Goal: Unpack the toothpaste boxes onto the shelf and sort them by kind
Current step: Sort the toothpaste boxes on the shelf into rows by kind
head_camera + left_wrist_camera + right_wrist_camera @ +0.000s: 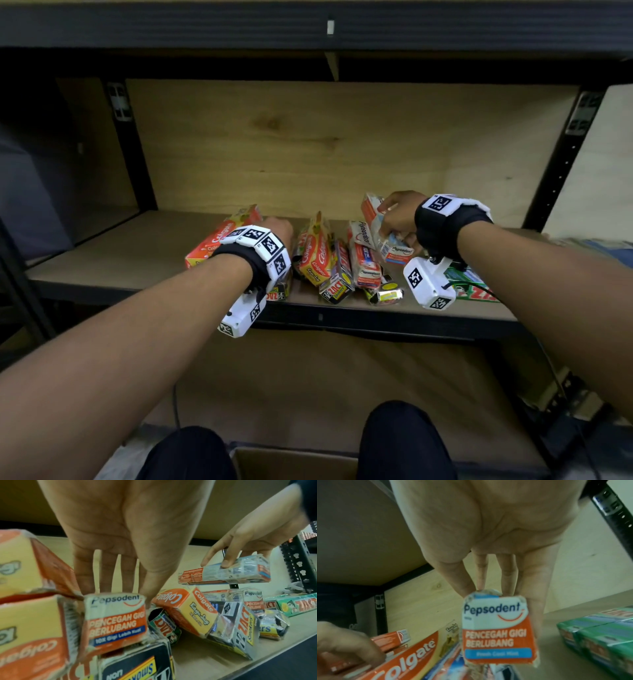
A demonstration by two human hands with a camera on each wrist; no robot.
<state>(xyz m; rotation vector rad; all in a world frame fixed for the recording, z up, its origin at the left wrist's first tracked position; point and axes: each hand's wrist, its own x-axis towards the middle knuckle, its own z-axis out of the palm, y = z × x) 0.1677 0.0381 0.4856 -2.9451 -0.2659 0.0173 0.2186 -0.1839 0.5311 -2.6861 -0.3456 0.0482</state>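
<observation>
A loose pile of toothpaste boxes lies on the wooden shelf [120, 253]: orange-yellow Colgate boxes [315, 253], red-white Pepsodent boxes [363, 263] and black Zact boxes [339, 281]. My left hand [279, 228] reaches into the pile's left side. In the left wrist view it [123, 582] holds a Pepsodent box [116, 620], fingers behind it and thumb along its right side. My right hand [394, 216] pinches another Pepsodent box [376, 222] and holds it above the pile. That box [498, 628] faces the right wrist camera end-on and also shows in the left wrist view [228, 573].
Green Zact boxes [469, 284] lie at the shelf's right front. More Colgate boxes [219, 240] are stacked left of my left hand. Black uprights [561, 164] frame the bay under an upper shelf beam [308, 31]. An open cardboard carton [294, 462] sits on the floor between my knees.
</observation>
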